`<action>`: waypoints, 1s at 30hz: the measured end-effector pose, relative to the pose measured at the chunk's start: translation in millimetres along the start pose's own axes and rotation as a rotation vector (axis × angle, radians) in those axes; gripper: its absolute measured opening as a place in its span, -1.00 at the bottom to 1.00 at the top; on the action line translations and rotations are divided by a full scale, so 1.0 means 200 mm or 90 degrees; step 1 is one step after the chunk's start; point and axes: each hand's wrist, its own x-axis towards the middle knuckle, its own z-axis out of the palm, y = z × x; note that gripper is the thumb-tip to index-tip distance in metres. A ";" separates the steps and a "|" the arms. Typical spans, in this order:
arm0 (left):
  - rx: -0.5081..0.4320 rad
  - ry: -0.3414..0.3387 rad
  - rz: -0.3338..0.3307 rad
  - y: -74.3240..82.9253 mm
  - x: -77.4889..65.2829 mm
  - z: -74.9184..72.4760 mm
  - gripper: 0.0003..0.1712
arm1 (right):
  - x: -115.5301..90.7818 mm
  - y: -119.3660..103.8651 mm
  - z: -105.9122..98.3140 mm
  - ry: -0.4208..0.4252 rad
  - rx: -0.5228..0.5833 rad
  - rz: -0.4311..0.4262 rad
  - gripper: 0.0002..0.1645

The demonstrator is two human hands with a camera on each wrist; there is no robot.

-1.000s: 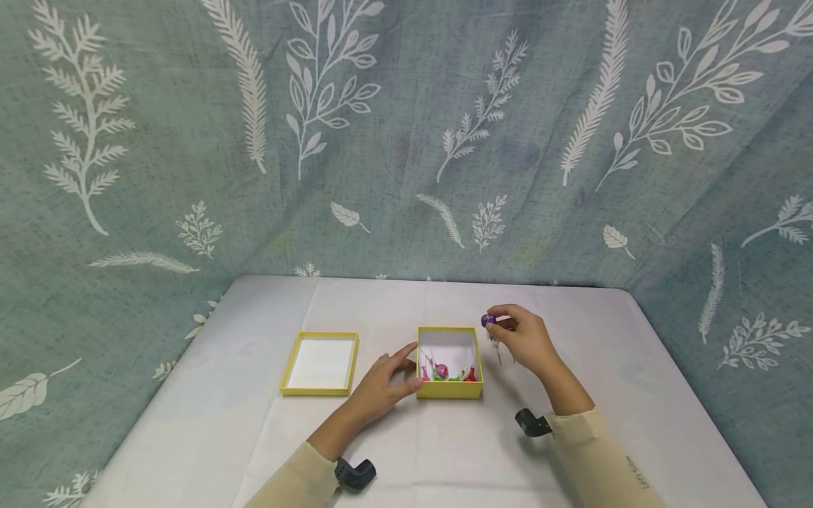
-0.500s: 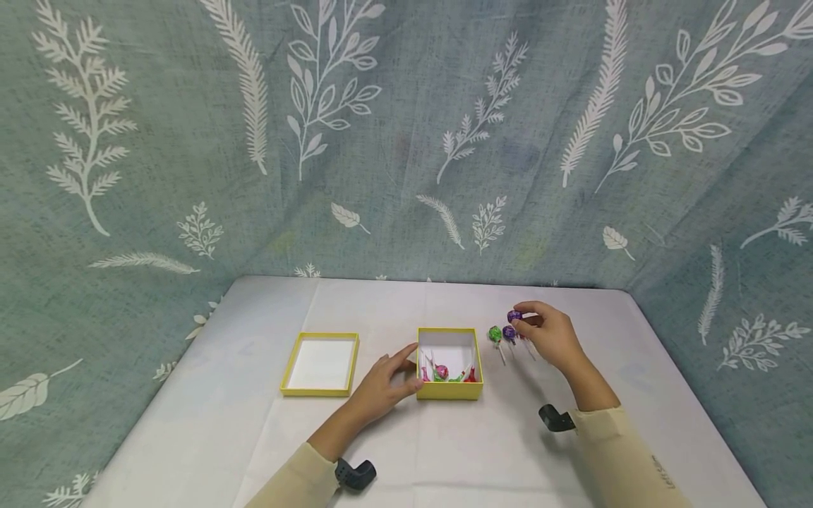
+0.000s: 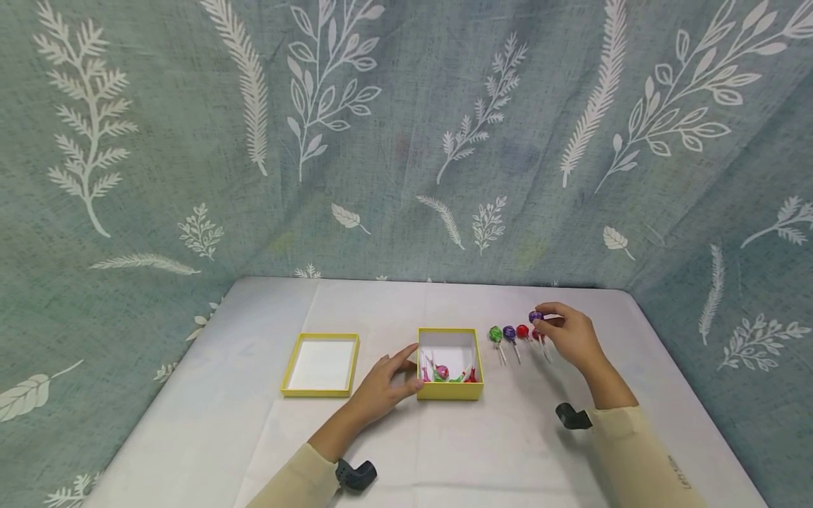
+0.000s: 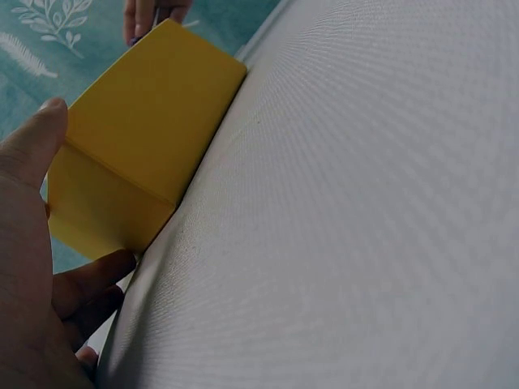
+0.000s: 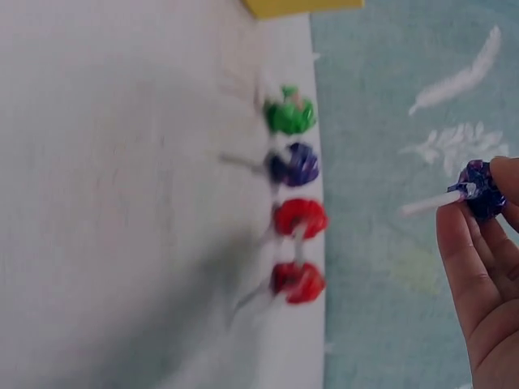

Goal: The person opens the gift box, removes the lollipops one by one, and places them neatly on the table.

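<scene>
Thumb and fingers of my right hand (image 3: 571, 337) pinch a purple-wrapped lollipop (image 3: 536, 317) by its head, its white stick (image 5: 430, 203) pointing outward in the right wrist view. It is held above a row on the table: a green lollipop (image 3: 495, 334), a purple one (image 3: 509, 334) and two red ones, one of them (image 3: 522, 331) plain to see and the other partly behind the held candy. My left hand (image 3: 383, 384) holds the left side of an open yellow box (image 3: 449, 391), thumb at the near corner and fingers farther back. Several lollipops (image 3: 442, 370) lie inside.
A yellow-rimmed lid (image 3: 320, 392) lies inside up to the left of the box. White cloth covers the table (image 3: 406, 451), and a patterned blue-green curtain (image 3: 394, 155) hangs behind its far edge.
My right hand has moved to the right with the purple lollipop, uncovering the row of lollipops on the table. The left hand and box stay where they were.
</scene>
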 end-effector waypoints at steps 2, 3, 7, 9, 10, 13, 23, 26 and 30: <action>0.001 0.000 -0.001 0.00 0.00 0.00 -0.19 | 0.01 0.03 -0.02 0.000 -0.002 0.013 -0.57; 0.000 0.000 -0.001 0.00 0.00 0.00 -0.19 | 0.01 0.05 -0.02 0.001 -0.005 0.018 -0.57; -0.003 -0.001 -0.002 0.00 0.00 0.00 -0.19 | 0.03 0.11 -0.04 0.004 -0.016 0.046 -0.55; -0.004 -0.002 -0.002 0.00 0.00 0.00 -0.19 | 0.03 0.14 -0.04 0.010 -0.025 0.051 -0.55; -0.004 -0.002 -0.003 0.00 0.00 0.00 -0.19 | 0.04 0.15 -0.05 0.011 -0.026 0.056 -0.55; -0.003 -0.003 0.001 0.01 0.00 0.00 -0.18 | 0.04 0.19 -0.05 0.014 -0.032 0.066 -0.55; -0.010 -0.005 -0.003 0.00 0.00 0.00 -0.18 | 0.08 0.27 -0.04 0.011 -0.056 0.115 -0.55; -0.012 -0.008 0.002 0.01 0.00 -0.01 -0.18 | 0.09 0.29 -0.03 0.013 -0.062 0.128 -0.55; -0.015 -0.013 0.009 0.01 0.00 -0.01 -0.17 | 0.10 0.32 -0.02 0.012 -0.076 0.148 -0.56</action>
